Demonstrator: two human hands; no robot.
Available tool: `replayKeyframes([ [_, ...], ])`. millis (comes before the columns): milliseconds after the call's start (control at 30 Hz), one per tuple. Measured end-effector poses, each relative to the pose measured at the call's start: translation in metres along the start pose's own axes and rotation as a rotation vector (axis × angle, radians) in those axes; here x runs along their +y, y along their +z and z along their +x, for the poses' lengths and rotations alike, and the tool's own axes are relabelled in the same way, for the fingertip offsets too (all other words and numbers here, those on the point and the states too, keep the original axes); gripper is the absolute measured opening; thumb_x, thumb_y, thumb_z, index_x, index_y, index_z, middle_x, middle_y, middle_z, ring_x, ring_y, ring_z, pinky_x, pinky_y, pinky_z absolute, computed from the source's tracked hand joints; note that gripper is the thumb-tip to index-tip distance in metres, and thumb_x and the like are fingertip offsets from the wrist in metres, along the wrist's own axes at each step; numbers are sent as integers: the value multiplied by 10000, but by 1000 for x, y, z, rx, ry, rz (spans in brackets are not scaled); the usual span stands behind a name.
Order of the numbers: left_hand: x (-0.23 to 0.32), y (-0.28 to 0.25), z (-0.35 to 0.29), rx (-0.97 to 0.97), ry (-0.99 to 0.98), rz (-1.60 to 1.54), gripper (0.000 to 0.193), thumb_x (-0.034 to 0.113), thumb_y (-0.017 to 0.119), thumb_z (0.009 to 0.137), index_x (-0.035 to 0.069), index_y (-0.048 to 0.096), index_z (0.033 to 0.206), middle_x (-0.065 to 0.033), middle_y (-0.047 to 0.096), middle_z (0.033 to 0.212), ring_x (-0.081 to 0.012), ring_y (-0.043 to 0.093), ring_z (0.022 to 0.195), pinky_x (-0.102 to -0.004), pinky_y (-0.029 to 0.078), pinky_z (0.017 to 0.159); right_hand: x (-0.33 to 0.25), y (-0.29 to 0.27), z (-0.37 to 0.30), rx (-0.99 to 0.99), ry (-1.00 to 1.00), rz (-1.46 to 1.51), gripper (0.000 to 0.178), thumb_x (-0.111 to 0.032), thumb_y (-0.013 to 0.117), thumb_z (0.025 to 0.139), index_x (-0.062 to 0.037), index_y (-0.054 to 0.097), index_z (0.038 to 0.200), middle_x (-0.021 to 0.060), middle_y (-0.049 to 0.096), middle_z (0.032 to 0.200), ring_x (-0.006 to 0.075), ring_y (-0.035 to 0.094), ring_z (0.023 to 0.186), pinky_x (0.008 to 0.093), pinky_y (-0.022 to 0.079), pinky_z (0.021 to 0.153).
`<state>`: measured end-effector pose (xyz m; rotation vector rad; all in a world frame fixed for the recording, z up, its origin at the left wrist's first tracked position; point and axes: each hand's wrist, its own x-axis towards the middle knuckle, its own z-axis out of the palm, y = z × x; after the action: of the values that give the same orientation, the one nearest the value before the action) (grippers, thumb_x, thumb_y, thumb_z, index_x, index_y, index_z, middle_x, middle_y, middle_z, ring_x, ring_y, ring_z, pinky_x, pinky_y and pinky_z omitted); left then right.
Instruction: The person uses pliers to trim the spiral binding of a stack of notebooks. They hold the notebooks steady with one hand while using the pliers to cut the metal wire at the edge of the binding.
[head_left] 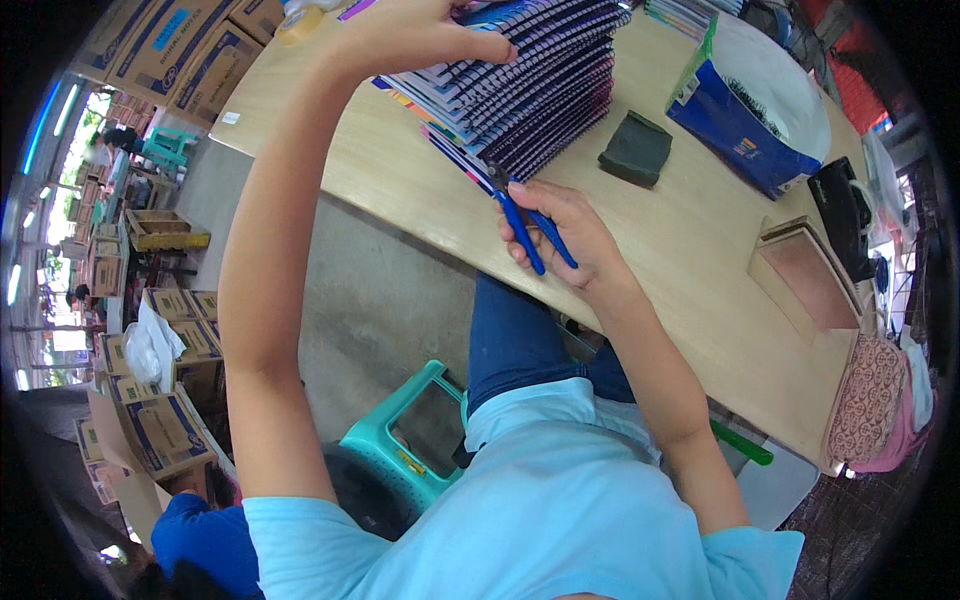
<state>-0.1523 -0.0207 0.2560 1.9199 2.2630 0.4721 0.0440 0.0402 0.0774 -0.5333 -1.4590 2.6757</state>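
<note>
A leaning stack of spiral notebooks with dark coils sits at the table's far edge of the view. My left hand is on the stack's upper left, its thumb pressed across the notebooks by the coils. The upper picture edge cuts off most of its other fingers. Closer to me, my right hand is closed around blue-handled pliers. Their dark jaws point at the coil end of the lowest notebooks and look very close to it; contact is unclear. The handles are spread apart somewhat.
Right of the stack lie a dark green block and a blue box with loose black coils inside. A cardboard holder stands near the table's right end, beside a black bag. A turquoise stool and cartons are at left.
</note>
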Motion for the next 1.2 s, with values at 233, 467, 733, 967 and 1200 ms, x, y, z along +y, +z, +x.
replayKeyframes([
  [233,8,-4,1,-32,-12,-7,827,356,676,679,227,402,1448,-323,208,1505,-423,241,1404,-419,245,1123,14,13,-7,487,-760,-877,354,-267,747,782,2,577,936,143,626,754,292,632,685,370,509,667],
  [467,6,-4,3,-37,-46,5,818,375,660,682,228,409,1446,-314,224,1504,-426,260,1394,-425,270,1112,20,6,-1,318,-514,-772,310,-231,719,799,-5,575,955,164,635,891,321,636,757,364,508,676],
  [733,5,-3,3,-29,-41,11,815,397,659,686,248,407,1446,-311,222,1505,-426,273,1388,-443,283,1107,18,13,-3,474,-764,-910,307,-233,719,793,-6,576,943,178,623,933,295,625,810,362,495,682],
  [967,6,-3,3,-35,-69,27,806,380,658,692,243,408,1446,-307,226,1505,-422,283,1384,-447,290,1106,15,9,3,383,-703,-855,304,-261,714,803,-10,572,898,148,630,789,298,604,626,392,473,567],
  [1200,14,-3,3,-30,-62,41,806,374,660,689,243,412,1444,-310,237,1500,-416,306,1374,-424,301,1100,16,-6,12,308,-615,-697,395,-330,718,807,12,589,955,137,638,770,229,627,660,361,510,597],
])
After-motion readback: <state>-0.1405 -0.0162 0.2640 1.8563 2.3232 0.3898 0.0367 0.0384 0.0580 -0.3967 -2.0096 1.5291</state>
